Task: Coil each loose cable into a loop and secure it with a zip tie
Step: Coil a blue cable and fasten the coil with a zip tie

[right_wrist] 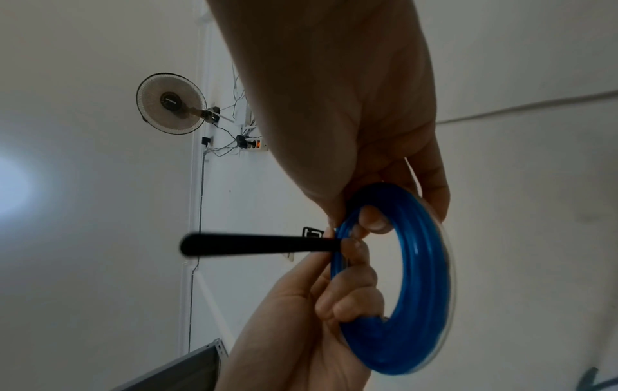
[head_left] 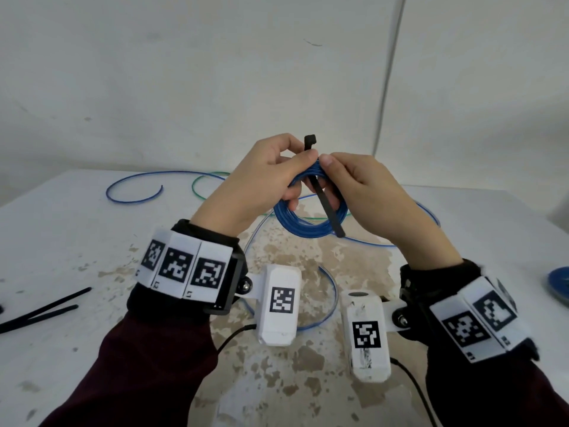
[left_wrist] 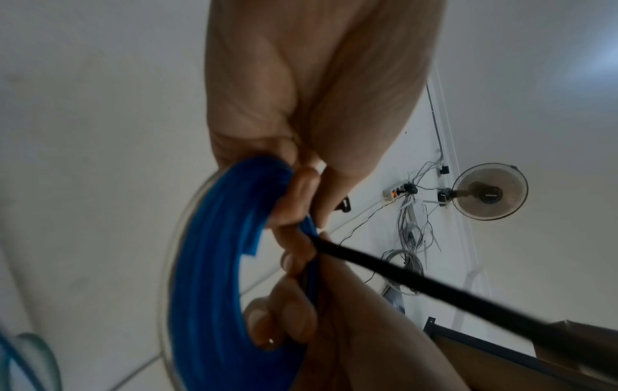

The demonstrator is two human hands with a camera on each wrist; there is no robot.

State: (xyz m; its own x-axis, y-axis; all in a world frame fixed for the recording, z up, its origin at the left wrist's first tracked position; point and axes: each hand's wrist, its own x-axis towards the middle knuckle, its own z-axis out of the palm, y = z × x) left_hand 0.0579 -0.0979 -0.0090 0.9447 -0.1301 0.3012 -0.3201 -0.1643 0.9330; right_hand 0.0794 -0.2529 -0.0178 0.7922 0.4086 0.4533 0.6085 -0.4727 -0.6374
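Above the table I hold a blue cable coil [head_left: 303, 231] of several turns, raised between both hands. A black zip tie [head_left: 328, 208] crosses the top of the coil, with its head [head_left: 310, 140] sticking up and its tail hanging down over the loop. My left hand [head_left: 297, 167] pinches the coil's top together with the zip tie. My right hand [head_left: 331, 163] grips the same spot, thumb on top. In the left wrist view the coil [left_wrist: 207, 264] and the tie's strap [left_wrist: 434, 288] are blurred. The right wrist view shows the coil [right_wrist: 418, 264], the tie [right_wrist: 250, 244] and my right thumb through the loop.
On the worn white table [head_left: 77, 241] lie a loose blue cable [head_left: 135, 200] and a green cable [head_left: 197, 192] behind my hands. Spare black zip ties [head_left: 43, 314] lie at the left edge. Another blue coil [head_left: 558, 286] shows at the right edge.
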